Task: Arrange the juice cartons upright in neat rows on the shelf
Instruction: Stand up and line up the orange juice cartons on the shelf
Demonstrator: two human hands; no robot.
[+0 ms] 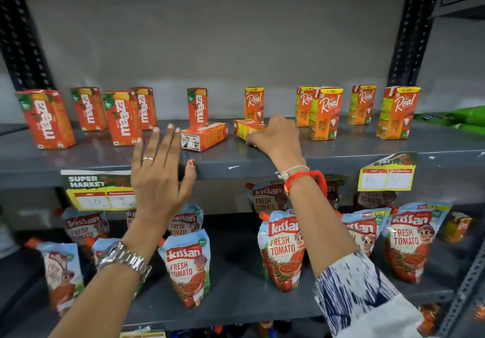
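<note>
Orange-and-yellow, the fallen Real carton (248, 128) lies on its side at the middle of the grey shelf (341, 151), just in front of an upright Real carton (254, 104). The right hand (278, 138) is closed over its right end, fingers curled around the pack; how firmly they clamp it cannot be told. Just to its left a second casualty, the fallen Maaza carton (204, 136), rests flat with its base panel towards the viewer. The left hand (160, 169) hovers beside it, fingers spread and released, touching nothing. Five Maaza cartons (123, 117) stand upright to the left, four more Real cartons (325, 113) to the right, loosely spaced and slightly turned. Below hang price labels (387, 177), and Kissan ketchup pouches (282, 251) fill the lower shelf.

The step in hand appears to be righting the Real carton. It is probably best done by pivoting the pack on its base edge, then sliding it into line with the standing Real cartons, label forward, without nudging the neighbour behind.
</note>
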